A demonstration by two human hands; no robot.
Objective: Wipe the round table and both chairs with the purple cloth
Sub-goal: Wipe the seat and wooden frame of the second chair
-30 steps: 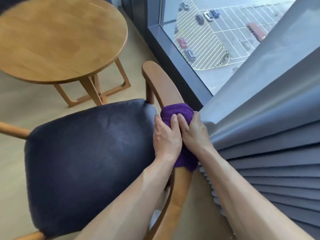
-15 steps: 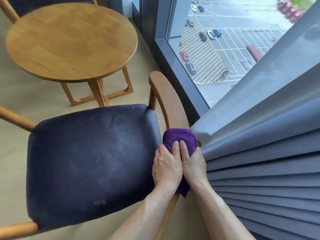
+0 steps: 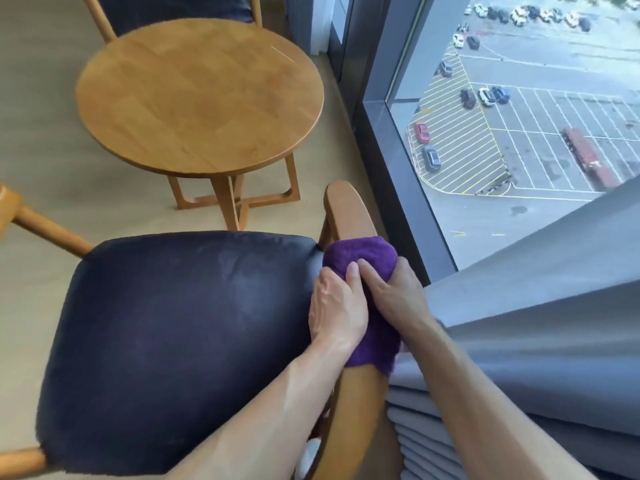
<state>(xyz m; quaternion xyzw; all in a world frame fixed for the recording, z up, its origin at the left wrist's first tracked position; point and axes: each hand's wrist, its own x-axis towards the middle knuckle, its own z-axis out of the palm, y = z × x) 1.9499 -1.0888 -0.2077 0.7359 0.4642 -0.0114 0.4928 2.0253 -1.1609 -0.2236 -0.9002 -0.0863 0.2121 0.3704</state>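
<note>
Where grey curtain (image 3: 540, 306) meets window (image 3: 519, 116), round table (image 3: 199, 98) stands.

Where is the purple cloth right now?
The purple cloth is wrapped over the near chair's wooden armrest, window side, gripped by the left hand and right hand.

The purple cloth (image 3: 360, 258) looks plush and fuzzy, the near chair's armrest (image 3: 349, 213) and the round table (image 3: 201, 98) are smooth, satin-finished wood with visible grain, the seat (image 3: 173, 323) is dark matt velvety fabric, and the curtain (image 3: 536, 323) is smooth grey cloth.
</note>
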